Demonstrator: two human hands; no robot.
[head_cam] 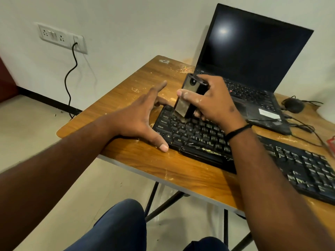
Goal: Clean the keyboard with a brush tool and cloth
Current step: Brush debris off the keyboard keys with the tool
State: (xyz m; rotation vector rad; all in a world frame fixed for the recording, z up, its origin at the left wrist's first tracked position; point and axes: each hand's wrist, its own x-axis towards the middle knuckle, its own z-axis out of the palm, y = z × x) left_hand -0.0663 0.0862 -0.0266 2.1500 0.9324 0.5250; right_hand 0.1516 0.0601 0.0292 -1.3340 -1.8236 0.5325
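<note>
blue-trousered knees (pixel 116 230) sit lowest in view, under the edge of the wooden table (pixel 126 98). left of the table, a wall socket (pixel 61 38) holds a black cable. left hand (pixel 143 115) lies spread, thumb tip on the table beside the black keyboard (pixel 199 138), fingers at its far-left corner. right hand (pixel 208 100) grips the brush tool (pixel 190 96) upright, bristles on the upper-left keys. behind sits an open laptop (pixel 253 57), then a mouse (pixel 293 105).
</note>
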